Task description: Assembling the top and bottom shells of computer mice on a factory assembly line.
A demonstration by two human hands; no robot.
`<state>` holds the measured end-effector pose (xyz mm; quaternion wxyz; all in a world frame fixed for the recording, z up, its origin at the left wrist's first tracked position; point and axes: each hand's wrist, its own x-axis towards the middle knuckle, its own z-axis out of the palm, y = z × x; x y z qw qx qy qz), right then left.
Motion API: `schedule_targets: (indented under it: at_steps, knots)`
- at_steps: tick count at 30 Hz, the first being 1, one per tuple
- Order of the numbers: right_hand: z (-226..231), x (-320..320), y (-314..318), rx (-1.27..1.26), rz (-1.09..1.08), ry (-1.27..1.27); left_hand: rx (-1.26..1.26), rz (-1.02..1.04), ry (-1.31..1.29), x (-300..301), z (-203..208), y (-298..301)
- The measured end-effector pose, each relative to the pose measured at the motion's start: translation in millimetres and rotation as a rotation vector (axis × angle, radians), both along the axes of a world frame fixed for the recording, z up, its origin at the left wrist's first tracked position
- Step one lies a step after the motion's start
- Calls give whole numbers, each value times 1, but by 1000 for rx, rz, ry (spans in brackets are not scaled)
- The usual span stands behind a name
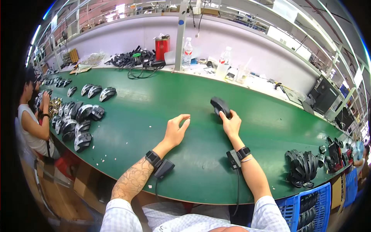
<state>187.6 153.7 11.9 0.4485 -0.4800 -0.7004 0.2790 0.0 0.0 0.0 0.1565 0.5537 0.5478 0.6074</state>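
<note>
Over the middle of the green table [166, 92], my right hand [232, 123] grips a black computer mouse [219, 105], thumb on its near side and fingers at its right. Whether the mouse touches the tabletop I cannot tell. My left hand [176, 129] hovers apart from it, holding nothing, its fingers curved and the thumb spread from them. Black-and-silver mice [83, 116] stand clustered on the table's left part, with a few more [108, 94] in a row behind them.
Black curved parts [301, 166] lie piled at the right near edge, above a blue crate [324, 199] of dark parts. Along the back stand a red can [162, 47], plastic bottles [187, 52] and a heap of black cables [133, 58]. Another person [33, 116] works at far left.
</note>
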Motion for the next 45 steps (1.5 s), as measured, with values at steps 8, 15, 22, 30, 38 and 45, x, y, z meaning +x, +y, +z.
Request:
schedule_targets:
  at_steps: [8, 15, 22, 30, 38, 45]
  knots:
    - [-26, -6, -37, 242, -160, -507, -31, 144, 271, -4, -8, -24]
    - [-23, -7, -42, 154, -160, -547, -77, 99, 361, -7, -13, -25]
    - [-9, -21, -72, 464, -178, -367, -34, 114, 434, -13, -17, -27]
    - [-17, -20, -70, 978, -44, -141, -33, 429, 392, -15, -11, -25]
    - [-5, -16, -63, 958, 53, -122, 114, 248, 230, -12, -11, -17]
    - [-13, -19, -61, 922, 200, -65, 31, 200, 145, -11, -14, -20]
